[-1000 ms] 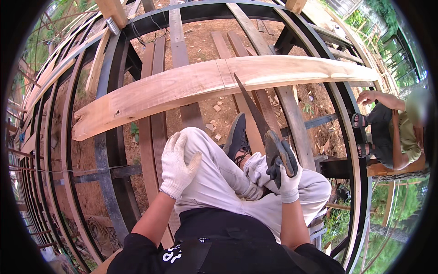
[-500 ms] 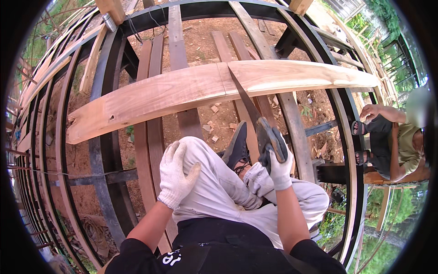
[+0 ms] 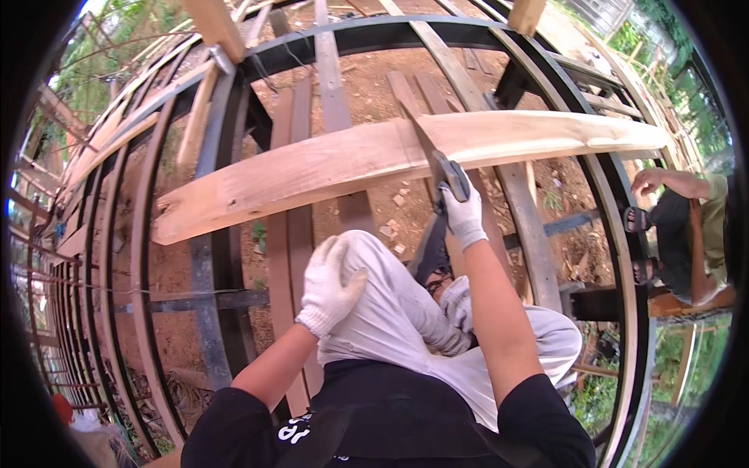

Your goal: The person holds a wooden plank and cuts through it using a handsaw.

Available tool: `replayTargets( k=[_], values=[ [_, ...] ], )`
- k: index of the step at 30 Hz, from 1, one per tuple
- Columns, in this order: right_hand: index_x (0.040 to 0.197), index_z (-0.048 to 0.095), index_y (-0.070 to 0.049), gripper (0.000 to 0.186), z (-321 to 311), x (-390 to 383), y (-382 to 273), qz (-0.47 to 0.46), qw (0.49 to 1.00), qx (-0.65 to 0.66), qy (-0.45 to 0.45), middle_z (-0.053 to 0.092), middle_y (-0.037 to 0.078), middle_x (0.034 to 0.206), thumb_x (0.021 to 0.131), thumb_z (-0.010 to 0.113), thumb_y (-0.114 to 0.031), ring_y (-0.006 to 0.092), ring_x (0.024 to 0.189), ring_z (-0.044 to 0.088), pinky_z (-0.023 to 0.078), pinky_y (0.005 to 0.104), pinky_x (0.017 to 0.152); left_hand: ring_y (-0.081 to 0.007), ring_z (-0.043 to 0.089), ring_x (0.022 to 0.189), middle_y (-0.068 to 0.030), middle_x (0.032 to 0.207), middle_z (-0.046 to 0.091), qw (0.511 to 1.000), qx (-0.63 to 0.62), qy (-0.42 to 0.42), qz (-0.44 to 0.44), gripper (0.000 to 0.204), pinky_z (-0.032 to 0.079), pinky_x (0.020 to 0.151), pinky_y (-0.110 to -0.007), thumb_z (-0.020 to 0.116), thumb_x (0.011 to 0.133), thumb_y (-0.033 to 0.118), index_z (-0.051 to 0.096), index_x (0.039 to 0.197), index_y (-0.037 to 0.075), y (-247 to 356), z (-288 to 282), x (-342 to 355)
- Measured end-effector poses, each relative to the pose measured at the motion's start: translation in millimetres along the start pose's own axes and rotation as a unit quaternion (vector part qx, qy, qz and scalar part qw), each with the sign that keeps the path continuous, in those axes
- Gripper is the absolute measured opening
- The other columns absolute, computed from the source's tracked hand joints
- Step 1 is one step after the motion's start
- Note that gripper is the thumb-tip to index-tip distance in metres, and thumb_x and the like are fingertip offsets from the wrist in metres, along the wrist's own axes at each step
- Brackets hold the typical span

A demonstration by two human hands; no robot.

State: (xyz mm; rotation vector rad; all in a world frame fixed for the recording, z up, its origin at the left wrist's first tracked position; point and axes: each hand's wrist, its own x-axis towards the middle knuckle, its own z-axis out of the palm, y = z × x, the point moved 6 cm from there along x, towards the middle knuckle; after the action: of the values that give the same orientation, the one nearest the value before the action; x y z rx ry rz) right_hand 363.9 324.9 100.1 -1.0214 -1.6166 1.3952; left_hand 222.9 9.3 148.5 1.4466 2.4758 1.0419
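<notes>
A wide, pale wooden plank (image 3: pixel 312 170) lies crosswise in front of me on the beams. My right hand (image 3: pixel 463 209), in a white work glove, is closed around the dark handle of a handsaw (image 3: pixel 422 139). Its blade sits in the plank at a crosswise cut, a little right of the plank's middle. Gloved as well, my left hand (image 3: pixel 331 285) lies flat on my bent knee in light grey trousers, fingers stretched and holding nothing. The underside of the cut is hidden from view.
Long wooden joists (image 3: pixel 532 238) and dark metal beams (image 3: pixel 212 273) form an open frame over reddish soil. Wood offcuts (image 3: pixel 388 231) lie on the ground below. At the right sits another person (image 3: pixel 694 226). A wooden post (image 3: pixel 212 31) rises at the far left.
My right hand has pushed the handsaw forward, so its handle is now close to the plank's near edge. The left hand stays on the knee. The whole view has shifted slightly.
</notes>
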Motion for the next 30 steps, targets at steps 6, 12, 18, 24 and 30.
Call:
replayTargets(
  k=[6, 12, 18, 24, 30],
  values=[
    [0.161, 0.057, -0.011, 0.059, -60.6, 10.9, 48.2, -0.002, 0.999, 0.044, -0.001, 0.065, 0.002, 0.104, 0.104, 0.067, 0.000, 0.0122, 0.082, 0.057, 0.048, 0.0298, 0.071, -0.0527, 0.051, 0.148, -0.0323, 0.160, 0.054, 0.997, 0.001, -0.016, 0.073, 0.077, 0.040, 0.128, -0.053, 0.076, 0.096, 0.045, 0.056, 0.156, 0.000, 36.9, 21.6, -7.8],
    [0.162, 0.056, -0.018, 0.058, -26.1, 15.6, 57.1, 0.049, 0.989, 0.135, -0.028, 0.057, -0.001, 0.081, 0.108, 0.060, 0.001, 0.0110, 0.058, 0.052, 0.048, 0.0303, 0.048, -0.0492, 0.046, 0.155, -0.0297, 0.164, 0.052, 0.998, 0.042, 0.009, 0.046, 0.077, 0.037, 0.131, -0.053, 0.072, 0.100, 0.047, 0.053, 0.160, 0.002, 43.3, -9.2, -34.2],
    [0.162, 0.055, -0.007, 0.061, -28.1, 41.1, 87.1, -0.016, 0.997, 0.069, -0.024, 0.067, 0.004, 0.108, 0.103, 0.061, 0.007, 0.0103, 0.070, 0.059, 0.053, 0.0293, 0.057, -0.0486, 0.046, 0.155, -0.0300, 0.165, 0.051, 0.999, 0.017, -0.031, -0.013, 0.076, 0.037, 0.131, -0.053, 0.071, 0.100, 0.048, 0.055, 0.159, 0.001, 10.6, 3.7, -12.4],
    [0.162, 0.055, -0.001, 0.064, -45.6, 23.6, 71.0, -0.027, 0.999, 0.034, 0.020, 0.074, 0.011, 0.136, 0.099, 0.067, 0.008, 0.0174, 0.103, 0.071, 0.059, 0.0329, 0.087, -0.0445, 0.067, 0.125, -0.0256, 0.128, 0.072, 0.994, -0.001, -0.096, -0.060, 0.069, 0.052, 0.111, -0.053, 0.076, 0.096, 0.047, 0.063, 0.146, 0.002, 12.2, 12.0, 80.7],
    [0.160, 0.057, 0.002, 0.066, -40.8, -4.4, 43.0, -0.087, 0.995, -0.030, 0.031, 0.072, 0.014, 0.148, 0.096, 0.070, 0.007, 0.0214, 0.132, 0.070, 0.054, 0.0377, 0.115, -0.0453, 0.056, 0.142, -0.0270, 0.150, 0.062, 0.991, 0.125, -0.002, 0.055, 0.081, 0.043, 0.121, -0.055, 0.078, 0.095, 0.051, 0.056, 0.154, 0.000, -15.5, 81.2, 243.1]
  ],
)
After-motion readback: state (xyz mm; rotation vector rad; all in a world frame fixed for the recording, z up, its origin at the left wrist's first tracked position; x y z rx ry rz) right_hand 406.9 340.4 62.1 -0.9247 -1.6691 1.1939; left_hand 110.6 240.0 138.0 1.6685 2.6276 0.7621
